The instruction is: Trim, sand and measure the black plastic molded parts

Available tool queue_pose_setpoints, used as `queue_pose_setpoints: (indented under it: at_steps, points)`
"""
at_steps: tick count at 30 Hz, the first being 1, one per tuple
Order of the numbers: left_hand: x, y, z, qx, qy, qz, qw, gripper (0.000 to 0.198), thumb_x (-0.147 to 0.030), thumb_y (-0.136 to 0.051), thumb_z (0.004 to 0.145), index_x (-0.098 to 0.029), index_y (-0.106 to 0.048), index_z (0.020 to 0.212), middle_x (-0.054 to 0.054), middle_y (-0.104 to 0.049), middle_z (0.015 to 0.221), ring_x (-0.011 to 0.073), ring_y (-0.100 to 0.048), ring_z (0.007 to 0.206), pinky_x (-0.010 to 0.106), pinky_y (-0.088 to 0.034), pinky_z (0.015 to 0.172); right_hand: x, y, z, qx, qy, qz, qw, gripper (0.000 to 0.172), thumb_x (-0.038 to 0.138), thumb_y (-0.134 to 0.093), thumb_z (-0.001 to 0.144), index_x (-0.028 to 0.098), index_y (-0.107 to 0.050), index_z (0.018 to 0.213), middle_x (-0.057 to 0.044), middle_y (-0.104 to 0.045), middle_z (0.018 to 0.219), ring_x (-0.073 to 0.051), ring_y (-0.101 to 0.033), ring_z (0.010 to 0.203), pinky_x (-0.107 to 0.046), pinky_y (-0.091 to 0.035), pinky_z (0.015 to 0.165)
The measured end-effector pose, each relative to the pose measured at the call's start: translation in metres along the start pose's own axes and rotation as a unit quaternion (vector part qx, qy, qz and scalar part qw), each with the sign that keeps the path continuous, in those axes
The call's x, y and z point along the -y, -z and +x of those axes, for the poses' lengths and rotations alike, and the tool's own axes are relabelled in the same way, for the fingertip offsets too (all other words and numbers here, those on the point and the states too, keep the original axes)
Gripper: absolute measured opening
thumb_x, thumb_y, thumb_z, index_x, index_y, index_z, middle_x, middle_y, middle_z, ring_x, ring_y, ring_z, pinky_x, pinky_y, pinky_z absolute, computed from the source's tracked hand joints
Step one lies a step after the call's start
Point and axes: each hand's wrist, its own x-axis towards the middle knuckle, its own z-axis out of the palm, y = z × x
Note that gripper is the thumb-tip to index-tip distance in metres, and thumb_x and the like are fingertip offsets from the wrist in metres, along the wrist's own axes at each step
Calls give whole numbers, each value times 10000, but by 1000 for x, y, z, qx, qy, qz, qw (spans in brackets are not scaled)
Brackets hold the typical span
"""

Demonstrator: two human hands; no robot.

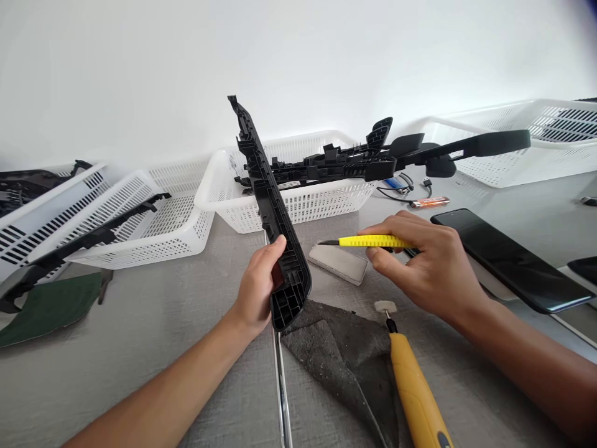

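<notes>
My left hand (261,283) is closed round the lower part of a long black plastic trim piece (275,211), thumb across its edge. The trim stands tilted, its ribbed, clipped underside showing. In my right hand (422,255) is a slim knife (373,241) with a ribbed yellow handle; its narrow dark blade points left toward the trim without touching it. Below the blade lies a flat pale block (340,261) on the grey table. A dark grey cloth (345,361) is spread beneath both hands. Beside it rests a yellow rotary tool (417,386) with a whitish tip.
Behind the trim, a white basket (321,202) holds several black plastic parts (336,163). Other baskets stand left (140,249) and right (522,165). A phone (508,255) lies right of my right hand, near an orange battery (430,202). Green sandpaper-like sheet (56,308) lies left.
</notes>
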Motion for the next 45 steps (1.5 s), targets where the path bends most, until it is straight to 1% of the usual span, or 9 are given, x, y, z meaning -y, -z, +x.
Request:
queue_pose_setpoints:
  at_steps: [6,10,12,16,22,26,30,34,45]
  points:
    - [0,-1,0,-7,3,6,1000,494,-578,-834,798,-191,-590,612,-21,-505,572,111,-501,489,243,-440,460,0,2,0,-2,-4,-3,1000,143,201,-641,824,252,-767,867,-20,-722,746,-225,-629,680,-347,-452,619]
    - [0,0,0,-37,-16,-14,999,464,-535,-851,792,-186,-597,622,-23,-521,590,102,-518,511,222,-462,479,-2,4,-1,24,-5,1,1000,164,197,-619,785,230,-776,818,-20,-705,721,-213,-628,664,-338,-457,602]
    - [0,1,1,-38,-24,-21,999,464,-531,-852,794,-188,-594,617,-22,-530,590,101,-524,509,219,-468,474,-2,4,-1,26,1,5,1000,180,204,-610,781,218,-786,816,-25,-716,728,-212,-632,677,-338,-468,616]
    - [0,3,1,-13,-34,-18,999,467,-540,-830,819,-195,-591,614,-21,-536,577,108,-522,482,229,-465,447,-3,2,-2,20,11,8,1000,204,225,-593,794,201,-795,808,-28,-710,708,-195,-600,642,-330,-443,588]
    - [1,3,3,-45,-48,-28,997,421,-479,-754,896,-193,-600,629,-21,-516,590,104,-509,509,221,-468,469,-4,4,-2,27,14,21,999,200,227,-589,776,200,-788,780,-28,-692,698,-198,-608,653,-333,-446,596]
    - [2,3,4,-52,-50,-30,997,408,-473,-758,893,-190,-611,638,-22,-526,593,103,-509,517,222,-471,479,-5,5,-4,31,35,54,997,172,237,-585,794,207,-745,738,-20,-670,687,-187,-590,632,-329,-420,584]
    - [1,3,3,-40,-47,-39,997,424,-500,-854,795,-187,-615,642,-23,-564,602,107,-547,526,225,-481,482,-5,4,-4,15,46,70,996,135,200,-618,822,212,-752,821,-17,-690,721,-190,-604,660,-329,-446,614]
    - [0,1,2,-31,-25,-42,998,461,-514,-906,730,-190,-596,622,-34,-545,574,101,-524,487,228,-453,442,-3,1,-3,22,65,61,996,129,181,-636,851,222,-756,874,-12,-718,743,-197,-613,698,-322,-474,633]
    - [0,2,2,-6,-20,-35,999,459,-527,-869,786,-194,-596,626,-32,-539,571,104,-535,477,226,-463,441,-1,1,-3,26,76,45,996,125,177,-623,857,232,-736,856,-8,-696,723,-198,-600,681,-323,-461,601]
